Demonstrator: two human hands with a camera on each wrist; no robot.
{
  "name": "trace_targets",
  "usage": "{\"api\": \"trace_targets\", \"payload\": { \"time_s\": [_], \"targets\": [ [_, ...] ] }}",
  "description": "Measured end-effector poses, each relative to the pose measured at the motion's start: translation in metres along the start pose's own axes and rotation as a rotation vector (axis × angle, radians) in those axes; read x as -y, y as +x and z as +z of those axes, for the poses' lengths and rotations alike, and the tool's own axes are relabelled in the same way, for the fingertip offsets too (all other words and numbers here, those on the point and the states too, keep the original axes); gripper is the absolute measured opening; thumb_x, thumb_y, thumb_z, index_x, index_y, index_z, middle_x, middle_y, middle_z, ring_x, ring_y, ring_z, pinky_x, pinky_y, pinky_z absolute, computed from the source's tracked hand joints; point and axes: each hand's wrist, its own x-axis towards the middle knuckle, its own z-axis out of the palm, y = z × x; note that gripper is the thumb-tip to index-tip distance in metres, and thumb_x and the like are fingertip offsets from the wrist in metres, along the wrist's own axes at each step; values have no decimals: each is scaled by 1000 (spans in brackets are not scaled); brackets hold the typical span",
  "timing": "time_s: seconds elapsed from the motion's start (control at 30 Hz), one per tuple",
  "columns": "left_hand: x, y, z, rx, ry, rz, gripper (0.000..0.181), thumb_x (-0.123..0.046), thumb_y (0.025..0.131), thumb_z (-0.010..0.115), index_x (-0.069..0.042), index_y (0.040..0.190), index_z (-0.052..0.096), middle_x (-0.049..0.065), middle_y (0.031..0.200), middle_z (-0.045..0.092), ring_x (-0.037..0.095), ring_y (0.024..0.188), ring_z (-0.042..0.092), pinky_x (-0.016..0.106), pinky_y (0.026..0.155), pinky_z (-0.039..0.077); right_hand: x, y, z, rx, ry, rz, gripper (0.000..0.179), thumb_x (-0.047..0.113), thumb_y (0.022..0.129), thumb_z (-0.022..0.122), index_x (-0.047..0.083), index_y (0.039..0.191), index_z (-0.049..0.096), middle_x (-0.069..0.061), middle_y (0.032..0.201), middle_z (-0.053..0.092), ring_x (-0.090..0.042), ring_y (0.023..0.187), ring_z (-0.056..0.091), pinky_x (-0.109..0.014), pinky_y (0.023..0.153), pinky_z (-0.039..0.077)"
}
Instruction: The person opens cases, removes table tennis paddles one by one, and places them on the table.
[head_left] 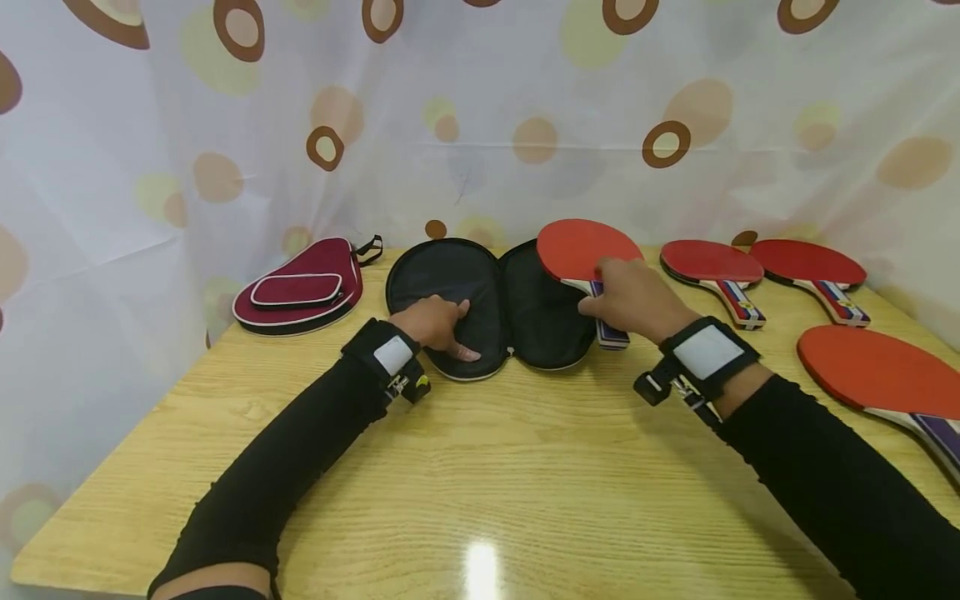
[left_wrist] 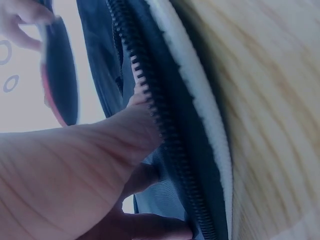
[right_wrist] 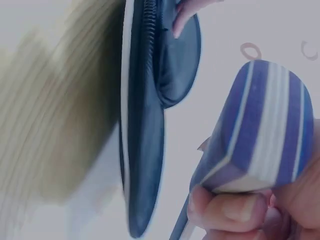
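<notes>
A black zippered paddle case (head_left: pixel 487 337) lies spread open on the table, its two halves side by side. My left hand (head_left: pixel 433 323) rests inside the left half, thumb and fingers spread against the lining. Close by the wrist in the left wrist view runs the zipper (left_wrist: pixel 172 137) along the case's edge. With my right hand (head_left: pixel 637 298) I grip a table tennis paddle (head_left: pixel 583 246) by its handle, red face up, above the right half. The blue-and-white striped handle end (right_wrist: pixel 267 120) pokes out of the hand in the right wrist view.
At the back left sits a closed maroon paddle case (head_left: pixel 300 287) with a strap. Two red paddles (head_left: pixel 708 260) (head_left: pixel 806 262) lie at the back right, and another orange-red paddle (head_left: pixel 881 367) nearer the right edge. A patterned curtain (head_left: pixel 465 100) hangs behind the wooden table (head_left: pixel 420 492).
</notes>
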Motion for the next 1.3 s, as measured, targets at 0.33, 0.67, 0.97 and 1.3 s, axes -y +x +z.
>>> {"api": "trace_targets", "payload": {
  "time_s": [0.33, 0.67, 0.97, 1.3],
  "targets": [
    [-3, -3, -2, 3, 13, 10, 99, -59, 87, 70, -15, 161, 20, 19, 161, 31, 38, 147, 30, 52, 112, 36, -45, -71, -36, 12, -108, 57, 58, 24, 93, 66, -14, 131, 46, -19, 86, 61, -21, 62, 61, -36, 53, 51],
    [-4, -1, -1, -1, 22, 4, 101, -60, 86, 70, -16, 161, 19, 19, 160, 32, 37, 147, 32, 51, 111, 38, -74, -124, -29, 74, -187, 48, 37, 23, 92, 66, -8, 104, 50, -5, 65, 52, -14, 52, 53, -33, 47, 41],
    [-4, -3, -1, 8, 17, 2, 100, -59, 86, 70, -16, 161, 19, 19, 161, 30, 38, 148, 30, 52, 112, 36, -83, -146, -6, 156, -152, 46, 48, 21, 94, 67, -16, 118, 48, 1, 55, 40, -12, 43, 35, -28, 46, 27],
    [-5, -4, -1, 0, 22, 3, 100, -59, 86, 70, -16, 161, 19, 18, 161, 31, 38, 147, 30, 53, 112, 36, -102, -157, -1, 106, -182, -19, 44, 14, 92, 67, -17, 118, 51, 2, 55, 37, -11, 46, 32, -26, 47, 23]
  ]
}}
